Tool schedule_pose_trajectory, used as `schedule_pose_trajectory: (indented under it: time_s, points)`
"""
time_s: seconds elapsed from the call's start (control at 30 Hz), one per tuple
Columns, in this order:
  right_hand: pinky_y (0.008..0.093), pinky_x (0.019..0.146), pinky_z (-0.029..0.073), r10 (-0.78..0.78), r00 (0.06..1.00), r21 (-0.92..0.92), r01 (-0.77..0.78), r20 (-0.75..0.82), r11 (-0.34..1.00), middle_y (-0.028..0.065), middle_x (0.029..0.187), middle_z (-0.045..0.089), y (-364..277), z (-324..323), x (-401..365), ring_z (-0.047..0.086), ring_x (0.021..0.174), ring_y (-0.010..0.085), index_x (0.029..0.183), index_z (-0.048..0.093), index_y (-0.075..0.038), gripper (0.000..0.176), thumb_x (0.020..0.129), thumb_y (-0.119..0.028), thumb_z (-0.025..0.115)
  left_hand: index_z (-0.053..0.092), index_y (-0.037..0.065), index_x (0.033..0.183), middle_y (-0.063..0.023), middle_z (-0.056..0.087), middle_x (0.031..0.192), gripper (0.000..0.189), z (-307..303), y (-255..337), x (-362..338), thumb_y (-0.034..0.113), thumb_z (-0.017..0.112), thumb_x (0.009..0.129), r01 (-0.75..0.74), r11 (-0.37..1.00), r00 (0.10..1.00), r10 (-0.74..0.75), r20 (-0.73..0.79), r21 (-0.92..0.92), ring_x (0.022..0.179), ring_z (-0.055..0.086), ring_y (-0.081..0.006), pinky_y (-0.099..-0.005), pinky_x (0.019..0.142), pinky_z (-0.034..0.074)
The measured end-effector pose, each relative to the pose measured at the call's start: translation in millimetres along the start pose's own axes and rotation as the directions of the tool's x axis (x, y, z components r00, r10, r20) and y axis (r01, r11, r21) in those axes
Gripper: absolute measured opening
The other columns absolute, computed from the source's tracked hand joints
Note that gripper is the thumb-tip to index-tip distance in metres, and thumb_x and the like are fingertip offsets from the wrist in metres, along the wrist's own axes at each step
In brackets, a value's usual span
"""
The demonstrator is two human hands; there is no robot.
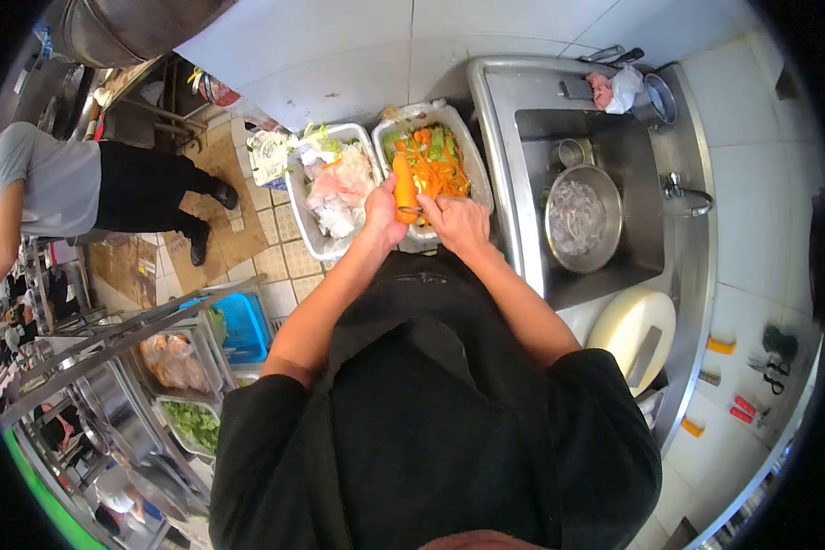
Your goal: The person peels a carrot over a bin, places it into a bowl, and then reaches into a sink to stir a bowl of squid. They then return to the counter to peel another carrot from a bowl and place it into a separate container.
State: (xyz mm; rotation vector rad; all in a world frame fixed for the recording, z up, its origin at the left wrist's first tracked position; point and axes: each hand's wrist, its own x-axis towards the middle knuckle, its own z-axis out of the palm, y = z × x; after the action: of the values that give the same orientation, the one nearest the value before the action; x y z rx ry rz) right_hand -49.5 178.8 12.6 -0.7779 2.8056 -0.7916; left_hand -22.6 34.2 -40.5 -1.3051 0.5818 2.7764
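Observation:
My left hand (pixel 384 213) grips an orange carrot (pixel 403 186) held upright over a white bin (pixel 472 165) of carrot peelings and green scraps. My right hand (pixel 456 220) holds a small peeler (pixel 415 211) against the carrot's lower part. Both hands are close together just above the near edge of that bin. My black apron and sleeves fill the lower middle of the view.
A second white bin (pixel 313 229) of pale scraps stands left of the first. To the right is a steel sink (pixel 642 165) with a metal bowl (pixel 582 218), and a round cutting board (pixel 628 330) with a cleaver. A person in grey stands at far left near shelves.

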Motion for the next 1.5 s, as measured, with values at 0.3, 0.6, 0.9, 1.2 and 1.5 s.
schedule_pose_trajectory:
  time_s: [0.3,0.6,0.9,1.2,1.5]
  points:
    - [0.0499,0.071,0.050,0.207,0.947,-0.170,-0.168,0.247,0.971,0.0264,0.079,0.065,52.9,22.0,85.0,0.065,0.077,0.0416,0.079,0.072,-0.003,0.071,0.091,-0.063,0.036,0.051,0.006,0.118,-0.0086,0.059,0.090,0.036,-6.6,4.7,-56.3,0.036,0.044,0.099,0.075,0.948,0.980,-0.127,0.151,0.309,0.072,0.059,-0.0204,-0.0345,0.057,0.049]
    - [0.0486,0.069,0.050,0.259,0.954,-0.082,-0.249,0.152,0.965,0.0215,0.077,0.067,23.8,-17.8,72.0,0.066,0.077,0.0377,0.072,0.071,-0.005,0.072,0.092,-0.064,0.034,0.051,0.004,0.112,-0.0107,0.059,0.089,0.032,-6.8,19.2,-15.3,0.031,0.044,0.099,0.031,0.976,0.999,-0.038,0.030,0.216,0.075,0.059,-0.0234,-0.0398,0.059,0.051]
    - [0.0462,0.056,0.049,-0.024,0.999,0.029,0.024,-0.023,0.999,0.0178,0.058,0.062,-8.1,-0.6,8.2,0.062,0.056,0.0358,0.058,0.065,-0.006,0.061,0.091,-0.054,0.048,0.051,0.002,0.110,-0.0127,0.059,0.089,0.030,-0.9,12.2,2.3,0.028,0.040,0.100,-0.027,1.000,1.000,0.027,-0.007,0.008,0.080,0.058,-0.0252,-0.0384,0.072,0.049]
    - [0.0483,0.069,0.051,0.234,0.947,-0.149,-0.205,0.221,0.967,0.0235,0.077,0.066,46.4,20.3,91.7,0.065,0.078,0.0408,0.074,0.070,-0.001,0.074,0.094,-0.060,0.031,0.053,0.003,0.112,-0.0108,0.060,0.088,0.033,-4.1,13.0,-41.3,0.031,0.046,0.097,0.117,0.958,0.981,-0.153,0.118,0.263,0.072,0.059,-0.0225,-0.0382,0.057,0.050]
    - [0.0485,0.068,0.050,0.263,0.945,-0.056,-0.257,0.195,0.965,0.0205,0.075,0.067,20.8,-18.4,63.8,0.067,0.076,0.0371,0.075,0.071,-0.005,0.072,0.091,-0.065,0.034,0.051,0.002,0.112,-0.0108,0.059,0.089,0.030,3.5,20.7,-17.5,0.027,0.043,0.097,0.036,0.972,0.998,-0.048,0.048,0.233,0.076,0.060,-0.0223,-0.0408,0.063,0.051]
